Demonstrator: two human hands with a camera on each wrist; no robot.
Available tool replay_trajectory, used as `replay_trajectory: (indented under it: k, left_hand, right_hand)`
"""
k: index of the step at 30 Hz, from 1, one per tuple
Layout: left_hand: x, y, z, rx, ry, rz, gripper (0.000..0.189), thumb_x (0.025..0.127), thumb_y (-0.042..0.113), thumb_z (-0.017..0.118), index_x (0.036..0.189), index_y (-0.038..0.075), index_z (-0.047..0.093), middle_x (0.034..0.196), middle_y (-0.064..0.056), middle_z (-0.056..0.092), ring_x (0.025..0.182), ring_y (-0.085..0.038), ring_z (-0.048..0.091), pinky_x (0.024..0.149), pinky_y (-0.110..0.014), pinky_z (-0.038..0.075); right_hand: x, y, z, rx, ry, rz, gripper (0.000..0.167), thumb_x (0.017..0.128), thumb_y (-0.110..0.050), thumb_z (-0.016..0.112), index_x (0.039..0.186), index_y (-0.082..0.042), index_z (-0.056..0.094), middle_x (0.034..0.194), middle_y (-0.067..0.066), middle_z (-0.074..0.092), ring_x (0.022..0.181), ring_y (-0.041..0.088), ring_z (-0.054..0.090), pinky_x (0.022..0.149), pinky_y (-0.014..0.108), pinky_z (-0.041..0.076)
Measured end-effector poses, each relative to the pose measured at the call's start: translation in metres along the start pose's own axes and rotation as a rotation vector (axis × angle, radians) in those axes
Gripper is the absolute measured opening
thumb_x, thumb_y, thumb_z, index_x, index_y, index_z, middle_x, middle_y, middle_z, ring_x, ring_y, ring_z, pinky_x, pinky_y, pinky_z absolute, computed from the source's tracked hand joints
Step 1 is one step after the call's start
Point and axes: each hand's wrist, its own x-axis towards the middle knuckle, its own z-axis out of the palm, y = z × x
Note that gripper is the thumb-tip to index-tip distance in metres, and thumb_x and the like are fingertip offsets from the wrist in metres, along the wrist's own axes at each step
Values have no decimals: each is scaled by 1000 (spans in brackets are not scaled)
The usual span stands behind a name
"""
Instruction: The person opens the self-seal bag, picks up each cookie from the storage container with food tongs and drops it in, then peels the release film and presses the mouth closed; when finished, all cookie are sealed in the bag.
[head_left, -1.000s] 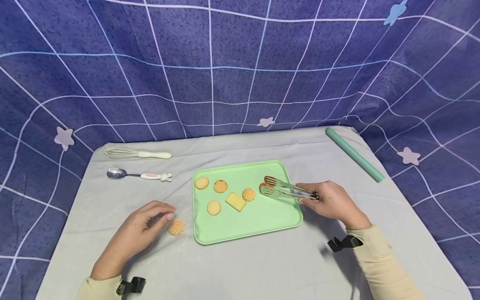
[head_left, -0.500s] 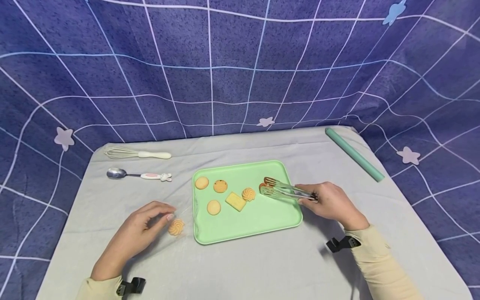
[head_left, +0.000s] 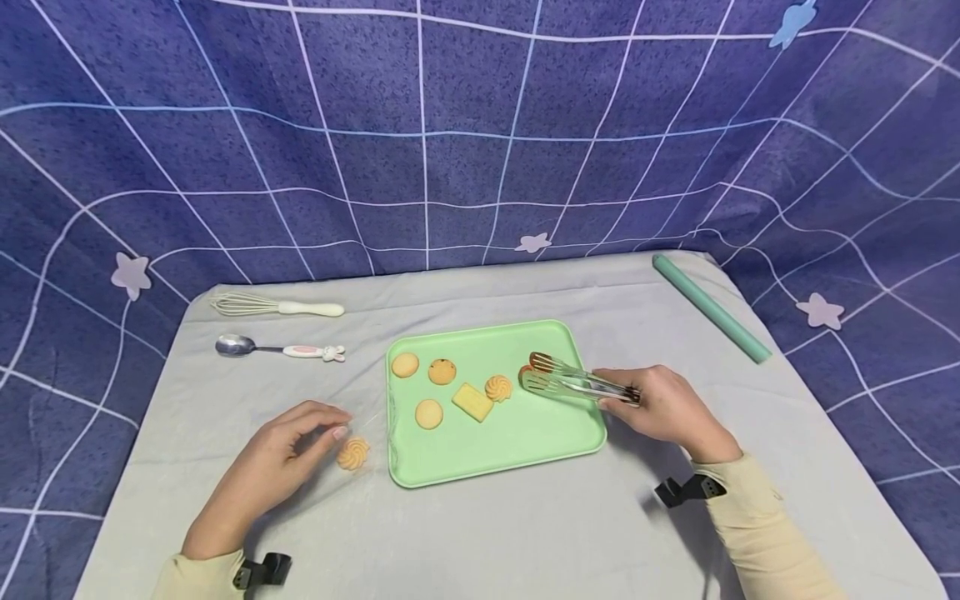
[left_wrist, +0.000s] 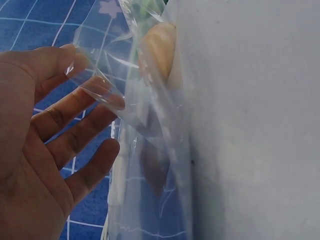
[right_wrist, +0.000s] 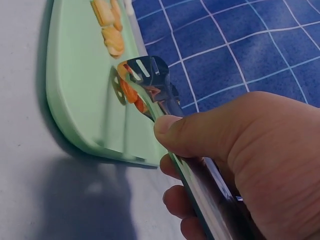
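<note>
My left hand [head_left: 288,454] pinches the edge of a clear plastic bag [left_wrist: 150,125] left of the green tray. A swirl cookie [head_left: 353,454] lies inside the bag, near the fingertips. My right hand [head_left: 663,408] grips metal slotted tongs [head_left: 581,385] over the right side of the tray [head_left: 525,442]. Between the tong heads, a cookie with a red part [right_wrist: 129,91] is partly hidden. Also on the tray are two plain round cookies, one of them near the front [head_left: 429,414], a dotted round cookie [head_left: 442,372], a rectangular biscuit [head_left: 472,402] and another swirl cookie [head_left: 498,388].
A white whisk [head_left: 277,306] and a spoon with a rabbit handle [head_left: 281,348] lie at the back left. At the back right rests a green rolling pin-like rod [head_left: 711,308]. A blue gridded cloth [head_left: 472,167] hangs behind the table.
Almost nothing differs. Both hands, the tongs and the cookies keep nearly the same places, with only a slight shift of the whole head view.
</note>
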Motion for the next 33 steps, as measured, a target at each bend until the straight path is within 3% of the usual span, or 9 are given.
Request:
replay_trajectory:
  k: [10, 15, 20, 24, 28, 33]
  left_hand:
    - [-1, 1, -2, 4, 0, -6, 19, 93, 8, 76, 110, 17, 76, 112, 13, 68, 104, -13, 64, 87, -13, 42]
    - [-1, 0, -2, 9, 3, -3, 19, 93, 8, 76, 110, 17, 76, 112, 13, 67, 105, -12, 64, 88, -12, 41]
    - [-1, 1, -1, 8, 6, -2, 20, 92, 8, 76, 110, 17, 76, 112, 13, 68, 105, -13, 64, 89, -13, 41]
    - [0, 1, -1, 12, 9, 5, 21, 92, 9, 77, 111, 18, 75, 112, 13, 68, 105, -14, 64, 90, -13, 41]
    - [-1, 1, -2, 4, 14, 7, 22, 92, 8, 77, 111, 18, 75, 113, 13, 68, 106, -13, 64, 92, -12, 40]
    - [-1, 1, -4, -12, 22, 30, 24, 92, 5, 76, 112, 19, 75, 113, 13, 68, 107, -11, 63, 94, -12, 40]
  right_hand:
    - [11, -16, 5, 45, 7, -74, 44, 85, -29, 85, 126, -18, 74, 58, -16, 44, 48, 0, 35, 49, 27, 37]
    - [27, -36, 15, 85, -19, -147, 44, 87, -31, 83, 128, -18, 73, 53, -17, 37, 45, -2, 33, 49, 27, 37]
    - [47, -65, 28, 116, -58, -230, 44, 89, -31, 81, 130, -20, 71, 56, -17, 44, 47, -2, 36, 50, 27, 38]
    - [64, -90, 39, 146, -101, -305, 43, 90, -29, 80, 131, -21, 71, 69, -16, 60, 50, -2, 35, 48, 24, 37]
    - [83, -114, 55, 163, -148, -385, 41, 91, -29, 79, 129, -19, 72, 93, -13, 73, 53, -3, 40, 53, 22, 41]
    - [102, -133, 75, 129, -215, -424, 39, 91, -32, 77, 128, -21, 72, 88, -15, 71, 54, -4, 42, 58, 21, 44]
